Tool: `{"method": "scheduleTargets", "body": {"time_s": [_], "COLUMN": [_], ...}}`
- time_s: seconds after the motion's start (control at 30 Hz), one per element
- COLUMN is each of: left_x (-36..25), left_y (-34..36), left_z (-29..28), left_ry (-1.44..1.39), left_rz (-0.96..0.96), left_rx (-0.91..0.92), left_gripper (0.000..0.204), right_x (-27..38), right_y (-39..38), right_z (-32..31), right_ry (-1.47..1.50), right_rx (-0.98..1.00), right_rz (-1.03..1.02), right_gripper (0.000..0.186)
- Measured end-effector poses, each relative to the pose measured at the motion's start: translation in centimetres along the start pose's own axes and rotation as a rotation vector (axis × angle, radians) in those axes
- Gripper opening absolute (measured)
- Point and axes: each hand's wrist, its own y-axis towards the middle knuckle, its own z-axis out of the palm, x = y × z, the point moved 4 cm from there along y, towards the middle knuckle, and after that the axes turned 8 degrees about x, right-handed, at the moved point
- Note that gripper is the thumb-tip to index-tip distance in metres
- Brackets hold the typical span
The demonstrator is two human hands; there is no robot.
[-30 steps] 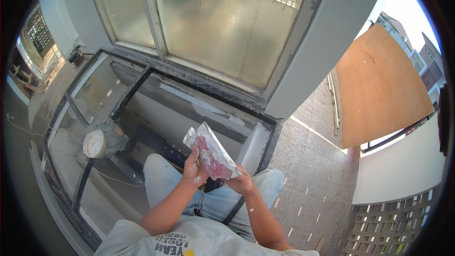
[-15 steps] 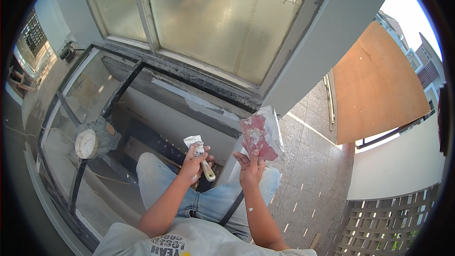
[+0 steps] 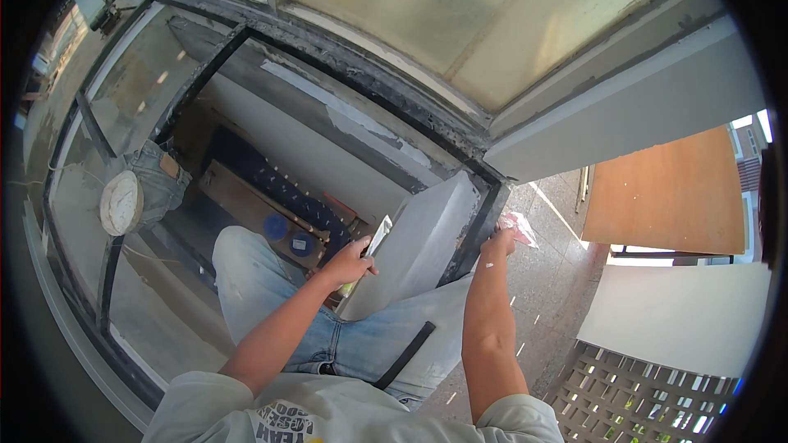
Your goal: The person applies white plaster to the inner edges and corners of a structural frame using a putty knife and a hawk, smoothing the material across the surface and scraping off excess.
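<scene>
My left hand [image 3: 349, 262] grips a small putty knife with a pale blade [image 3: 378, 235], held just left of a grey slab [image 3: 427, 242] that leans against the black window frame [image 3: 484, 221]. My right hand [image 3: 501, 242] is out to the right, past the frame's edge, closed on a crumpled pink and clear plastic bag [image 3: 519, 226] above the tiled floor. My legs in light blue jeans [image 3: 345, 336] straddle the frame, and a black strip [image 3: 406, 354] lies across one thigh.
Frosted glass panes [image 3: 460, 25] fill the top. Below the frame there are folded jeans [image 3: 156, 176], a round white disc [image 3: 121, 201], a plank [image 3: 246, 205] and blue lids [image 3: 277, 227]. At the right stand a brown board [image 3: 665, 197], a white wall and a lattice block screen [image 3: 640, 402].
Both hands held the pink bag together, then parted. The right hand has carried the bag out to the right past the frame; the left hand keeps the putty knife by the slab.
</scene>
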Motion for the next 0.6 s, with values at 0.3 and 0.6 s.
{"method": "scheduleTargets", "body": {"time_s": [0.3, 0.6], "left_x": [0.2, -0.9], "left_y": [13.2, 25.6], "left_z": [-0.5, 1.4], "left_ry": [0.046, 0.253], "left_rz": [-0.035, 0.070], "left_rx": [0.092, 0.107], "left_gripper": [0.055, 0.057], "right_x": [0.1, 1.3], "right_y": [-0.6, 0.5], "right_z": [1.7, 2.1], "right_ry": [-0.406, -0.571], "right_rx": [-0.273, -0.205], "right_rz": [-0.037, -0.249], "right_gripper": [0.058, 0.057]}}
